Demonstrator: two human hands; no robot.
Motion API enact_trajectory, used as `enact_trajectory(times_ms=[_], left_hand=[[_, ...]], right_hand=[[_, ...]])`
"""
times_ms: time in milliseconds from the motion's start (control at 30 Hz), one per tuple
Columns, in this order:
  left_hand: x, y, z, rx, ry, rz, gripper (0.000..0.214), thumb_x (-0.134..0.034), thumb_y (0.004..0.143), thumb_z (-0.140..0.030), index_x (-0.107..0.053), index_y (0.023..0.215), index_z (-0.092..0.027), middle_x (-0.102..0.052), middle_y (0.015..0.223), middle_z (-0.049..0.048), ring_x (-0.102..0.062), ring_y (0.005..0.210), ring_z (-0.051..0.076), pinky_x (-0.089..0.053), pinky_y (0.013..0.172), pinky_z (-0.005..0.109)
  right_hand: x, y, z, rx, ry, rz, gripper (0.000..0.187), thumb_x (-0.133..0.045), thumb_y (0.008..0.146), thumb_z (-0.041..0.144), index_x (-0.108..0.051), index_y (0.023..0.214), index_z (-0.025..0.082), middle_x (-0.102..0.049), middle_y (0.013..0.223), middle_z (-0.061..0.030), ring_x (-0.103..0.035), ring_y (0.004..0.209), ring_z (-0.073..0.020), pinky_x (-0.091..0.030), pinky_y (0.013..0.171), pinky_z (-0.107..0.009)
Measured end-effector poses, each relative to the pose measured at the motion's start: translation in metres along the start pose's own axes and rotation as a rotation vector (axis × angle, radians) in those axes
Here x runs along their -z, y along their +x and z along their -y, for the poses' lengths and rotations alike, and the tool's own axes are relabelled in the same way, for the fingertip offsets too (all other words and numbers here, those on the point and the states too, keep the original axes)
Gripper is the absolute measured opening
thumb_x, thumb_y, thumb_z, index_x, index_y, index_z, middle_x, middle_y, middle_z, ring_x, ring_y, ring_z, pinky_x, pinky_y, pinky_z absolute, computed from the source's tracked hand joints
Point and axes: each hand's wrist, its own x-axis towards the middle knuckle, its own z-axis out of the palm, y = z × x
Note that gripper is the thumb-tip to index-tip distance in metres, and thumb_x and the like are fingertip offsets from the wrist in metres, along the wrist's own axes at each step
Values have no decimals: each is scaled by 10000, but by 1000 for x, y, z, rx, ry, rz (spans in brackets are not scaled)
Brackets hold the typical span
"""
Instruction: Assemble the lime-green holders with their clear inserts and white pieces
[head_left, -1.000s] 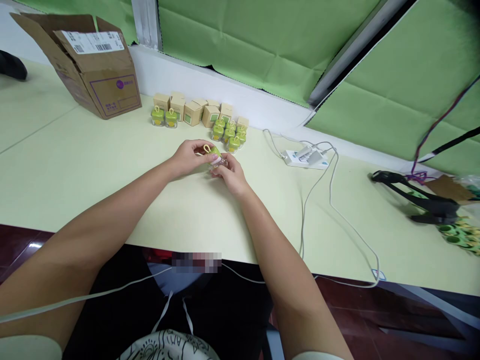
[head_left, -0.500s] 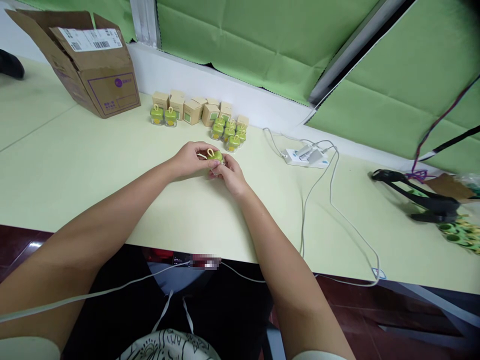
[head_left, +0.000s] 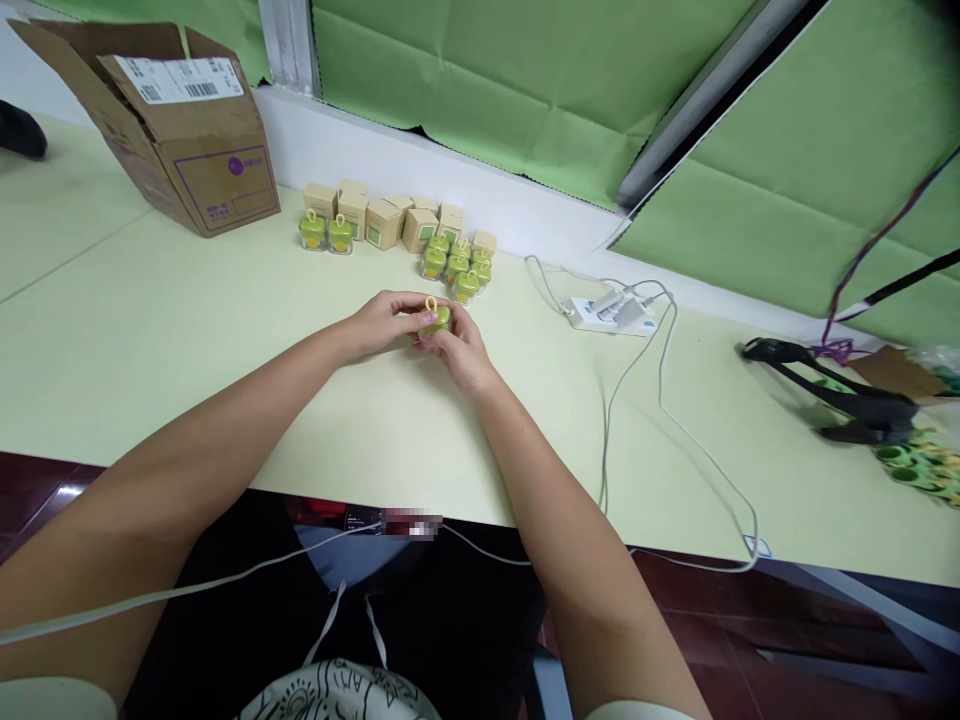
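Observation:
A small jar with a green lid and a yellow loop (head_left: 435,316) is held just above the pale table (head_left: 225,330) between both my hands. My left hand (head_left: 379,322) pinches it from the left, fingers closed on it. From the right, my right hand (head_left: 459,350) grips it with bent fingers. Behind them stands a cluster of several like green-lidded jars (head_left: 457,268), with two more jars (head_left: 326,232) further left.
Several small tan cartons (head_left: 390,220) line the wall. An open cardboard box (head_left: 180,130) lies at the back left. A white power strip (head_left: 611,315) with cables sits to the right, and black-handled items with green rings (head_left: 862,410) at the far right.
The green lid, held tilted and apart from the jar a second ago, now sits level on it. Both hands have closed in around it and shifted slightly right.

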Motion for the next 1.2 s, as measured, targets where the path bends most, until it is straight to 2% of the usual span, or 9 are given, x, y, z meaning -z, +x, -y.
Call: enact_trajectory(times_ms=[133, 300, 400, 500, 700, 833, 1000, 1100, 1200], left_hand=[[-2, 2, 5, 36, -16, -21, 452, -854, 797, -589, -818, 1026, -201, -728, 864, 60, -659, 765, 181, -526, 732, 327], [-3, 3, 7, 87, -33, -122, 536, -893, 761, -564, -783, 1140, -201, -777, 1062, 84, -721, 921, 210, -564, 834, 336], [-4, 2, 4, 144, -70, -114, 548, -900, 769, -548, -758, 1164, -197, -765, 1109, 91, -729, 973, 223, -588, 880, 371], [-7, 1, 1, 180, -116, -107, 538, -912, 767, -514, -749, 1168, -196, -727, 1175, 98, -729, 967, 223, -611, 857, 390], [-12, 2, 4, 178, -85, -212, 462, -930, 739, -398, -761, 1107, -176, -702, 1245, 102, -725, 935, 193, -615, 849, 362], [-9, 3, 11, 176, -68, -261, 469, -910, 756, -374, -737, 1139, -165, -725, 1175, 95, -720, 848, 163, -628, 829, 368], [-2, 2, 11, 169, 236, -211, 514, -809, 851, -442, -733, 1287, -180, -771, 1068, 89, -710, 812, 186, -620, 768, 351], [3, 1, 9, 93, 505, -227, 448, -758, 885, -450, -775, 1258, -202, -782, 1149, 85, -720, 937, 222, -601, 872, 355], [11, 1, 12, 34, 629, -220, 414, -695, 925, -441, -782, 1268, -226, -773, 1253, 67, -709, 1077, 238, -562, 999, 359]], right_hand=[[0, 0, -5, 3, 20, -34, 663, -806, 663, 334, -523, 1262, 298, -701, 1231, -39, -728, 1046, -231, -659, 968, -464], [1, 3, -8, 83, -57, -21, 731, -877, 671, 436, -531, 1299, 295, -683, 1341, -63, -706, 1192, -273, -616, 1059, -473], [3, 3, -9, 125, -157, -41, 734, -888, 689, 516, -558, 1307, 298, -698, 1345, -68, -686, 1223, -279, -602, 1068, -457], [6, 4, -11, 147, -252, -68, 723, -867, 723, 540, -564, 1333, 297, -719, 1316, -74, -694, 1190, -276, -608, 1045, -459], [7, 5, -15, 173, -360, -98, 703, -826, 744, 478, -569, 1367, 278, -706, 1336, -90, -718, 1102, -259, -646, 926, -436], [9, 3, -11, 197, -507, -151, 524, -786, 781, 445, -654, 1257, 272, -703, 1328, -94, -711, 1066, -253, -638, 851, -410], [10, -1, -3, 199, -687, -166, 369, -727, 826, 405, -710, 1161, 251, -747, 1218, -67, -689, 994, -242, -604, 850, -407], [10, -1, -1, 201, -752, -155, 369, -721, 834, 387, -715, 1172, 240, -755, 1202, -66, -684, 964, -238, -592, 885, -418], [10, 3, -1, 244, -859, -136, 392, -713, 850, 358, -709, 1220, 229, -757, 1220, -89, -681, 999, -259, -580, 926, -438]])
